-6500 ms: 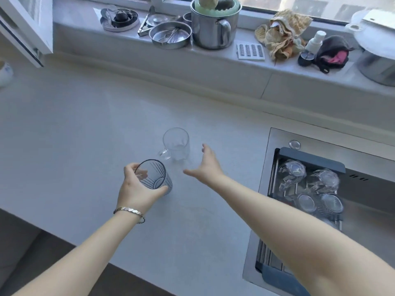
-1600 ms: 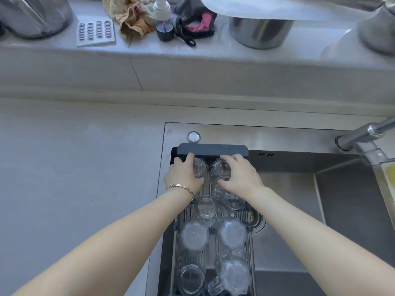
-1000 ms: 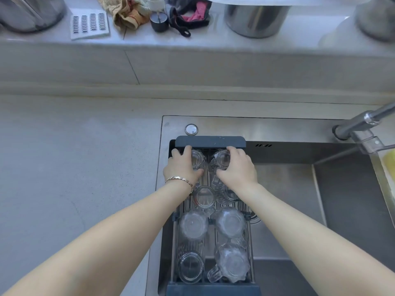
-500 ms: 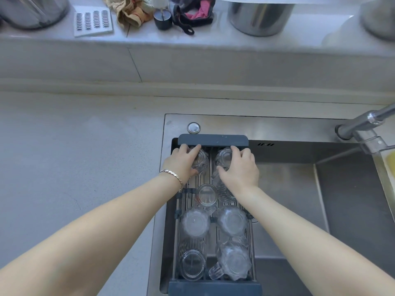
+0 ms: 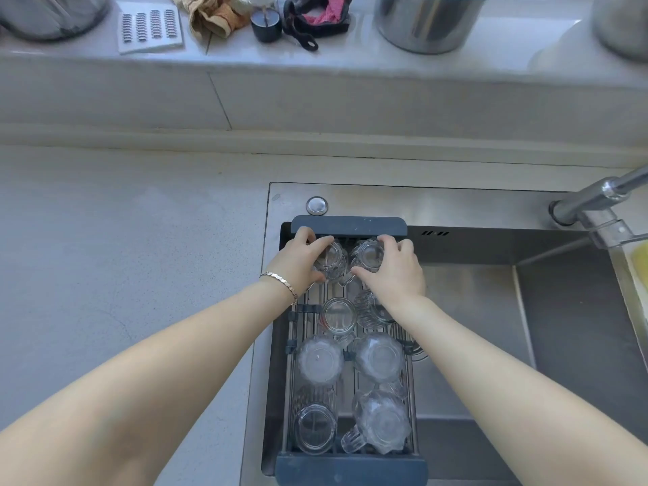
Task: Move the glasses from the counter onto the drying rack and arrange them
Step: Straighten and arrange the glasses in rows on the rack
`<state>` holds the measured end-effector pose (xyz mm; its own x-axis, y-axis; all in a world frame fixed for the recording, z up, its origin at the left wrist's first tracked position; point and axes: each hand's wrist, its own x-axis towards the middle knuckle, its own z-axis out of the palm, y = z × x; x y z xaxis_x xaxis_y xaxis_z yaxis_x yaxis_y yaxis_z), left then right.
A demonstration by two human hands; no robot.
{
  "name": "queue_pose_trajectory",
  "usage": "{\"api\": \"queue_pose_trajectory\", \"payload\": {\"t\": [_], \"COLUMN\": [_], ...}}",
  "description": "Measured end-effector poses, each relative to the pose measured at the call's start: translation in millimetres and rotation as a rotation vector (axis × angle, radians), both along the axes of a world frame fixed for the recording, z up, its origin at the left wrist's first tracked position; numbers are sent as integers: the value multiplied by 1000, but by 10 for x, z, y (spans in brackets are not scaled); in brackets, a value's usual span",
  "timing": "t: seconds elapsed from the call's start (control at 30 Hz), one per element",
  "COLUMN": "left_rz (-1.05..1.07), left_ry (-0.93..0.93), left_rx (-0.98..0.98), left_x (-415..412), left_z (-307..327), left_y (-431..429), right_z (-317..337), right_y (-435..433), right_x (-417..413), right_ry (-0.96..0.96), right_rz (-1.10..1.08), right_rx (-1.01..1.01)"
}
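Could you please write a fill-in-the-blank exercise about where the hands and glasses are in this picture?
1. The left hand and the right hand each hold one ____ at the far end of the drying rack.
2. The rack sits over the ____.
3. A bracelet is on the ____ wrist.
4. The faucet is on the ____ side of the picture.

Missing words: glass; sink; left; right

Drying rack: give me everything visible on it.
The drying rack is a long narrow tray with dark blue-grey end bars and thin metal rods between them. It sits across the left part of the steel sink, one end at the back rim, the other nearest the camera. Clear glasses stand on it upside down in two columns. The left hand and right hand each grip a glass at the far end.
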<state>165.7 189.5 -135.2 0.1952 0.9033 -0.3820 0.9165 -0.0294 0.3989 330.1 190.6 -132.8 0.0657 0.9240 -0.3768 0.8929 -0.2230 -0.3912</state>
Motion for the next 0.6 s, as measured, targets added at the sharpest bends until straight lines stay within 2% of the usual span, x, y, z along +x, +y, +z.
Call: {"api": "queue_pose_trajectory", "payload": {"t": [0.17,0.3,0.33,0.4,0.47,0.53,0.6], "left_rz": [62,261,301,293,171,68,55], "left_ry": [12,-152,-193,-195,-45,91,117], "left_rx": [3,270,248,47,-134,-171,-142], "left_x": [39,63,88,168,269,340,364], "left_z": [-6,181,238,300,295,234,177], "left_y": [-39,-209,-273,-434,-594,-705,-740], "right_z": [42,251,297,357,323,217,126], "right_y": [-14,-65,-102,-223,-371,-494,-559], "right_x": [40,281,358,461,468,430,385], "right_ry": [-16,166,197,212,181,163,175], "right_rz": [17,-42,-1,173,321,338,263], "right_rx": [-20,51,34,-83,-203,-216,-146]}}
